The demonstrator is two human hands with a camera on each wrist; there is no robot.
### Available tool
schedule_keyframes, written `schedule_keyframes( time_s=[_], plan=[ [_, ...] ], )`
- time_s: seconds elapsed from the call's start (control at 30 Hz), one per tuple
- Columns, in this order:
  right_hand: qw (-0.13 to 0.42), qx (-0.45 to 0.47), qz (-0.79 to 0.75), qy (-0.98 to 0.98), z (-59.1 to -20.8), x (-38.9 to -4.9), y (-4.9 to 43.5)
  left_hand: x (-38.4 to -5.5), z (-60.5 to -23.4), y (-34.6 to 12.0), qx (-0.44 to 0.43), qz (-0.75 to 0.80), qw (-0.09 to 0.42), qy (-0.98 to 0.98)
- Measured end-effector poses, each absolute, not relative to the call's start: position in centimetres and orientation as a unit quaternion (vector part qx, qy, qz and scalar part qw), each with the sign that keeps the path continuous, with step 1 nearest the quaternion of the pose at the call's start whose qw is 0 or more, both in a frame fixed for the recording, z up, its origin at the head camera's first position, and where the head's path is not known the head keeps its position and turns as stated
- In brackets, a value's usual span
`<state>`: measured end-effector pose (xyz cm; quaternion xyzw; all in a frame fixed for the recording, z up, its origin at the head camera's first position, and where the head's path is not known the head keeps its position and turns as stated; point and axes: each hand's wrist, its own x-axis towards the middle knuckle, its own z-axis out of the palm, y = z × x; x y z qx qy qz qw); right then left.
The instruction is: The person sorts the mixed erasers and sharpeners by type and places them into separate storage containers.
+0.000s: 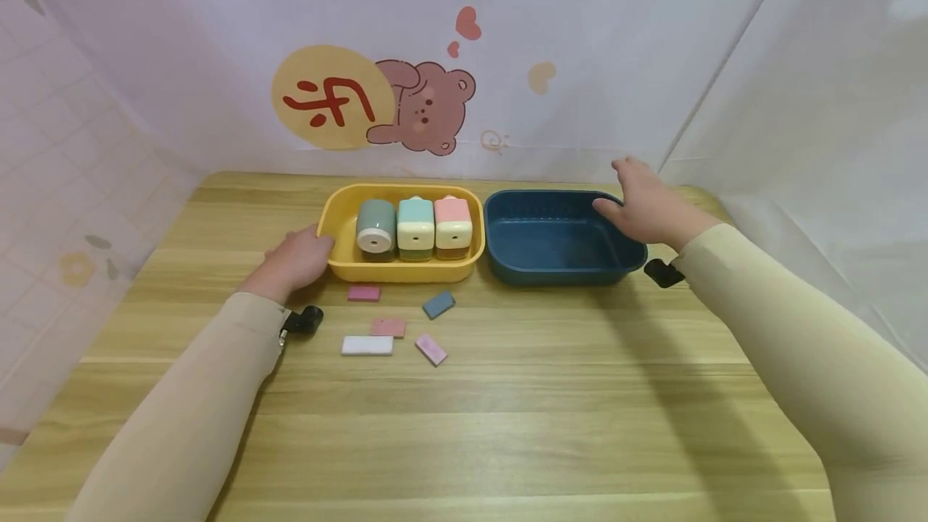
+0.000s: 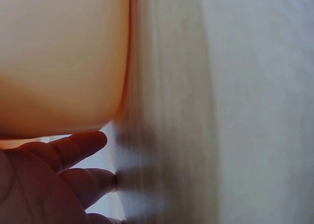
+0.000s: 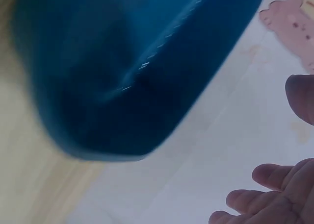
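At the left end of the yellow plastic basin [image 1: 406, 272], my left hand [image 1: 300, 258] grips the wall, its thumb over the rim. In the left wrist view the fingers [image 2: 81, 148] lie against the basin's outer side, close to the tabletop. Inside the basin sit three small bottle-like containers: a grey-green one [image 1: 376, 225], a mint and cream one [image 1: 416, 228] and a pink and cream one [image 1: 453, 227]. My right hand [image 1: 645, 204] is spread with nothing in it, over the right end of the dark blue basin [image 1: 558, 275]. Right wrist view: its fingers [image 3: 267, 175] are apart from that basin.
In front of the yellow basin lie several small flat blocks: a magenta one [image 1: 364, 293], a blue-grey one [image 1: 439, 304], a salmon one [image 1: 388, 328], a white one [image 1: 367, 345] and a pink one [image 1: 431, 350]. A printed curtain [image 1: 580, 119] hangs behind the wooden table [image 1: 507, 425].
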<state>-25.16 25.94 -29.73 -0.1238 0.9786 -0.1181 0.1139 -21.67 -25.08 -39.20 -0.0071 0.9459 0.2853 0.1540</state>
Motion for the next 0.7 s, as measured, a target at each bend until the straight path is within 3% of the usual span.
schedule_keyframes(
  time_s=[0.7],
  plan=[
    [0.138, -0.11, -0.083, 0.981, -35.6, -24.1, 31.0, -21.5, -39.1, -25.0, -0.004, 0.292, 0.153, 0.944]
  ],
)
